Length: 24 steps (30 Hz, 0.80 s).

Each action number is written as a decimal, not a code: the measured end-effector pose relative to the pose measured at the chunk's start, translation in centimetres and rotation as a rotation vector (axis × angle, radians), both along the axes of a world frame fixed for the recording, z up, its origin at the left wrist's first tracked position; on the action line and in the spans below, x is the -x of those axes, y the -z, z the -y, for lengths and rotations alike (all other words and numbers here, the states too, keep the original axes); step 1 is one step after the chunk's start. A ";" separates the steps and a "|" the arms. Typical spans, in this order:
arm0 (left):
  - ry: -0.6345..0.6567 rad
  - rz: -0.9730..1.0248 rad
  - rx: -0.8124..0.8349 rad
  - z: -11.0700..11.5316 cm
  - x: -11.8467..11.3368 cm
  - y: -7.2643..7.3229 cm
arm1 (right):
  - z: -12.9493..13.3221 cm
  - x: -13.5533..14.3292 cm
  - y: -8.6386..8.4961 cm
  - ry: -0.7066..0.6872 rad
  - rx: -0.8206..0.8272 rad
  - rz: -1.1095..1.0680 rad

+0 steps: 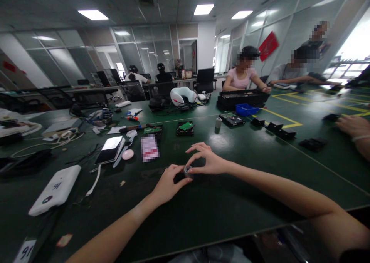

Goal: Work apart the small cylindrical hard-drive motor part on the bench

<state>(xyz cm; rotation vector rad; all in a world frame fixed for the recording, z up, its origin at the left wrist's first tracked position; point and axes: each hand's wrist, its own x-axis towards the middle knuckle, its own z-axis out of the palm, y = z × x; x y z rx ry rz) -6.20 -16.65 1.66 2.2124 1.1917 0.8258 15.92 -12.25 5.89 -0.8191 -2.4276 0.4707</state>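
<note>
A small grey metal cylinder [188,171] stands upright on the dark green table [231,201], in front of me. My left hand [170,183] grips its side between thumb and fingers. My right hand [204,161] is at its top, thumb and index finger pinched over the rim, the other fingers spread; what they pinch is too small to make out. Beyond my hands lie a black drive with a green circuit board [185,128] and a second metal cylinder [218,123], which stands upright. A pink and white packet [149,148] lies to the left.
On the left are a white power bank [54,190], a notebook [110,149], a pink round object [127,154] and cables. At the back are a neck pillow [183,96], a blue tray [246,109] and black parts [280,130]. A person's hand [354,127] rests at the right.
</note>
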 end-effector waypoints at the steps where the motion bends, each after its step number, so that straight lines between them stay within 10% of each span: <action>1: 0.000 0.002 -0.003 0.0 0.0 0.0 | 0.0 0.1 0.1 0.001 0.002 -0.001; 13: 0.002 -0.014 0.008 0.0 0.0 0.0 | -1.3 -1.4 -0.7 -0.015 -0.030 -0.050; 24: -0.009 -0.019 0.022 0.1 0.0 -0.3 | -3.9 -5.0 2.0 -0.112 0.147 0.258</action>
